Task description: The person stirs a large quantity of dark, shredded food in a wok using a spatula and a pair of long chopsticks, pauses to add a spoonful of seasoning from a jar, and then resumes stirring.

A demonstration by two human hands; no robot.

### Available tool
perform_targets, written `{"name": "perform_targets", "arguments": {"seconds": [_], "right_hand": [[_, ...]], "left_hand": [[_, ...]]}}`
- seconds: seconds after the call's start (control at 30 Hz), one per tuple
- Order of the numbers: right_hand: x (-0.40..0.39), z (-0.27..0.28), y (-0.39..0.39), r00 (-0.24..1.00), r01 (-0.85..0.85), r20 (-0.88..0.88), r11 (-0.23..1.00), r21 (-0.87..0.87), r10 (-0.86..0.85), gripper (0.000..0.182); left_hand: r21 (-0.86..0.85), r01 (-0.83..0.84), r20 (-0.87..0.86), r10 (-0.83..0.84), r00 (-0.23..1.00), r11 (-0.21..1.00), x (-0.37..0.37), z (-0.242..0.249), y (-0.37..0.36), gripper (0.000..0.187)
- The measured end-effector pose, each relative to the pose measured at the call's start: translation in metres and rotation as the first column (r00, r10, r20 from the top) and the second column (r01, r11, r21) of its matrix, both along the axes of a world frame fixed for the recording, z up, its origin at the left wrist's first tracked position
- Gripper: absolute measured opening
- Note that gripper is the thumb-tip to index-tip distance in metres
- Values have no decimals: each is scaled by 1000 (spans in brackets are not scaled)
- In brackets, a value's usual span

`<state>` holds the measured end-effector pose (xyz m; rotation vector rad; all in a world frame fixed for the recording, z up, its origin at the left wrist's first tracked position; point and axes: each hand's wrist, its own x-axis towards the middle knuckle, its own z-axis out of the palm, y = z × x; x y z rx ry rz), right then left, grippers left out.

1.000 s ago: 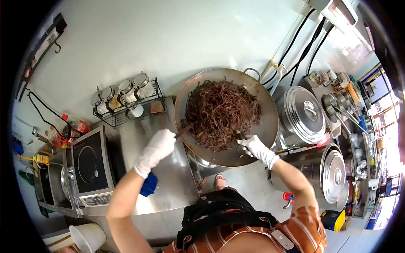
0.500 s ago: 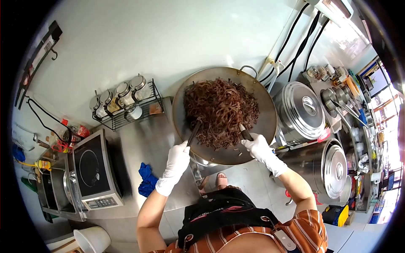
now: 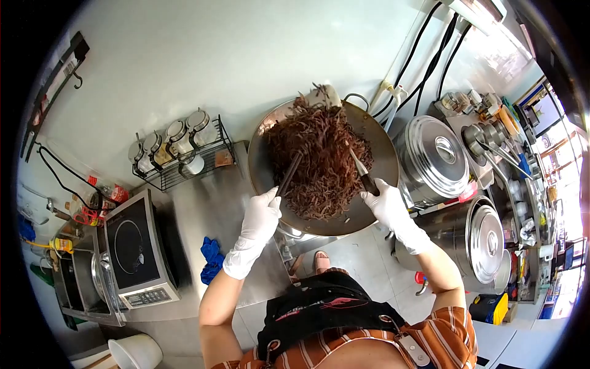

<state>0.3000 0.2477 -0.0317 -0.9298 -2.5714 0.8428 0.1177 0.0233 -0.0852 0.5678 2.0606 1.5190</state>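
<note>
A big round wok [image 3: 384, 160] holds a heap of dark reddish-brown shredded strips [image 3: 319, 178]. In white gloves, both my hands are at the wok's near side. My left hand [image 3: 261, 215] is closed around dark chopsticks [image 3: 290, 174], whose tips reach into the left of the heap. My right hand [image 3: 386, 206] grips the dark handle of a spatula [image 3: 362, 169]. Its shaft runs into the strips, and a pale blade shows at the far rim with strips heaped against it. Some strips there stand above the rim.
Left of the wok is a steel counter [image 3: 203, 209] with a crumpled blue cloth [image 3: 211, 261], a wire rack of jars [image 3: 184, 166] and an induction cooker [image 3: 132, 246]. Lidded steel pots [image 3: 439, 160] stand close on the right. A wall [image 3: 215, 55] rises behind.
The spatula has pushed farther away from me, and its blade now shows at the far rim. Strips have been lifted toward the back of the wok. Both hands keep their grips.
</note>
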Motion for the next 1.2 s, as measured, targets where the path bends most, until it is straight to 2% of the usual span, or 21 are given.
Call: {"name": "perform_targets", "arguments": {"seconds": [0.03,0.1,0.17,0.2,0.27,0.3,0.37,0.5,0.6,0.63,0.67,0.7,0.73,0.8,0.87,0.97,1.0,1.07,1.1,1.17,1.2], "right_hand": [[1,9,-1,1000,1,0,1000,1,-1,35],[0,24,0,989,33,140,999,29,-37,32],[4,22,9,997,18,79,1000,12,-18,32],[5,22,13,994,-17,110,991,131,2,32],[12,15,24,991,-113,108,918,381,77,34],[13,18,26,991,-117,108,916,383,82,34],[14,22,27,981,-162,177,839,519,80,38],[21,23,42,975,-211,199,719,662,102,52],[27,31,45,972,-221,213,709,670,102,49],[29,35,46,972,-220,213,709,670,101,49],[30,40,48,955,-261,282,717,646,94,44],[32,46,50,933,-298,350,727,618,86,40],[34,54,51,936,-306,335,720,622,108,28],[41,62,62,929,-314,355,726,612,103,24],[44,76,70,897,-332,437,742,582,59,22],[31,117,76,685,-400,728,838,370,5,32],[25,131,77,650,-420,758,855,304,50,35],[8,144,85,534,-471,841,856,214,83,41],[-2,146,91,531,-473,843,854,215,82,41],[-21,148,97,322,-252,941,968,-18,101,42],[-33,151,93,239,-258,963,964,-61,125,36]], "left_hand": [[16,27,5,-27,1000,1000,0,12,-1,34],[-50,17,6,-16,1000,999,-1,29,-3,33],[-140,47,-260,-83,962,989,-7,29,-10,31],[-141,47,-258,-82,963,989,-11,32,-13,31],[-372,39,-564,-259,784,927,-21,43,-19,28],[-473,-4,-671,-357,650,881,-24,60,-17,27],[-541,-4,-622,-397,675,841,-28,87,-16,25],[-837,-32,-492,-727,479,546,-51,133,3,20],[-821,-64,-537,-731,422,567,-60,169,21,18],[-841,-107,-523,-745,413,531,-56,184,27,16],[-856,-149,-509,-760,403,494,-55,196,33,15],[-828,-127,-539,-714,448,546,-56,202,36,13],[-844,-148,-520,-722,457,515,-57,209,38,13],[-860,-166,-500,-732,462,483,-58,217,36,13],[-837,-205,-545,-739,395,508,-63,215,25,13],[-875,-197,-481,-747,459,442,-73,198,11,14],[-915,-180,-401,-771,495,361,-74,195,10,15],[-923,-158,-381,-771,511,351,-73,185,4,14],[-929,-143,-363,-767,528,342,-73,179,1,14],[-927,-117,-362,-770,526,356,-77,165,-3,14],[-923,-96,-364,-769,525,372,-81,157,-5,14]]}}
